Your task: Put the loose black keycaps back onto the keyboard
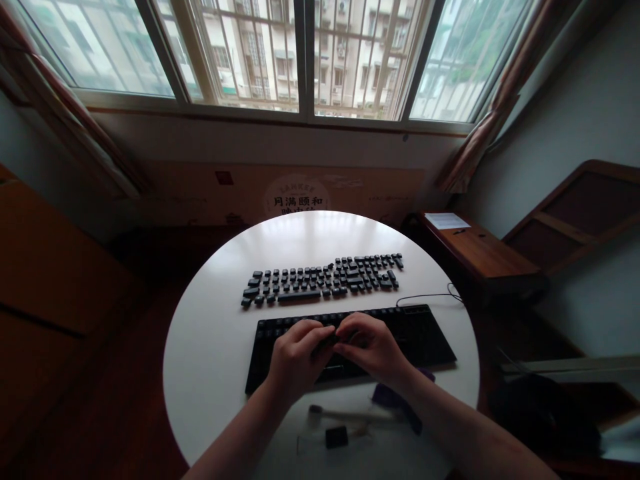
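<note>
My left hand (299, 353) and my right hand (371, 341) meet over the middle of a black keyboard (420, 340). Both are closed in a pinch, fingertips together around a small black keycap-like piece (327, 341), mostly hidden by the fingers. Keycaps stand along the keyboard's back edge; its right part looks bare, and my hands cover much of the middle. Behind it, loose black keycaps (299, 295) lie in keyboard-like rows on the white round table (210, 347), among them a long spacebar.
Close to the table's front lie a brush with a pale handle (350, 415), a black block with thin wire loops (337, 437) and a dark purple cloth (387, 396). A cable (425, 295) runs off right. A wooden side table (490, 257) holds paper and a pen.
</note>
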The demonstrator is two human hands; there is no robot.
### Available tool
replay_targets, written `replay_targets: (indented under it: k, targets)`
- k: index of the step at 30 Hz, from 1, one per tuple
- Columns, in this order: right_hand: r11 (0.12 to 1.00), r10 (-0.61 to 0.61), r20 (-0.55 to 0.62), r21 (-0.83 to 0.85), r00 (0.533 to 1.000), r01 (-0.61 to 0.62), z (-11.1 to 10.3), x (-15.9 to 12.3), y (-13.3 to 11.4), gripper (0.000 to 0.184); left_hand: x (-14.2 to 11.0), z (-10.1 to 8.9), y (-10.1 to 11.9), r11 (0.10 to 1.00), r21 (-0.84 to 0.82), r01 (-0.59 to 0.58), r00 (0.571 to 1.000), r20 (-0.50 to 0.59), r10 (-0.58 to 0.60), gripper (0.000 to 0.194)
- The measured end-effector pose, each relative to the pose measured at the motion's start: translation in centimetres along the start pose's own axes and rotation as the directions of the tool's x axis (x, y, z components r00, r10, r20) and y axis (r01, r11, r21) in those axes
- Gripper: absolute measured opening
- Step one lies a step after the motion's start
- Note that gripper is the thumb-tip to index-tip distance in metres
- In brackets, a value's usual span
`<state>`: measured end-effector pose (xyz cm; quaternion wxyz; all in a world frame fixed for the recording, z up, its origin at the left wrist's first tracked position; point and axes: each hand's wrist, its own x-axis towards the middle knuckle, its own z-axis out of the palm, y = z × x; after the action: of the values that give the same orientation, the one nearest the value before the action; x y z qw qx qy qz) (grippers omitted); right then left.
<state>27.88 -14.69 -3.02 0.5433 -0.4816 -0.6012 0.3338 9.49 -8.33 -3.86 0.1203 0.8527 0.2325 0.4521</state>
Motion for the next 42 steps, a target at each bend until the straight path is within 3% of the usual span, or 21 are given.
replay_targets:
  k: [6, 11, 15, 19, 24, 33, 42]
  targets:
    - [0.995, -0.006, -0.074, -0.098, 0.997, -0.002, 0.8, -0.6, -0.7, 0.029, 0.2, 0.0, 0.8, 0.995, 0.088, -0.046, 0.999, -0.017, 0.048, 0.014]
    - [0.955, -0.047, -0.109, -0.298, 0.993, 0.012, -2.4, 1.0, -0.1, 0.022, 0.4, -0.5, -0.1, 0.979, 0.175, 0.104, 0.993, 0.041, -0.113, 0.011]
    - [0.890, 0.008, 0.039, -0.457, 0.999, 0.010, -4.2, 2.7, 1.5, 0.024, 0.4, -0.8, -1.0, 0.940, 0.267, 0.213, 0.958, 0.130, -0.255, 0.012]
    - [0.833, 0.050, 0.150, -0.551, 0.987, 0.042, -3.2, 3.0, 2.9, 0.018, 0.4, -0.7, -1.1, 0.910, 0.348, 0.223, 0.909, 0.263, -0.323, 0.015]
    - [0.759, 0.045, 0.162, -0.647, 0.986, 0.071, -2.0, 2.7, 3.3, 0.020, 0.4, -0.5, -1.0, 0.897, 0.374, 0.235, 0.884, 0.302, -0.357, 0.015]
    - [0.771, 0.052, 0.215, -0.630, 0.975, 0.098, -2.5, 3.2, 3.5, 0.023, 0.3, -0.2, -1.0, 0.903, 0.353, 0.244, 0.873, 0.325, -0.363, 0.016]
    - [0.754, 0.139, 0.292, -0.651, 0.946, 0.090, -2.3, 4.7, 2.4, 0.021, 0.2, 0.6, -0.8, 0.905, 0.368, 0.215, 0.856, 0.375, -0.356, 0.015]
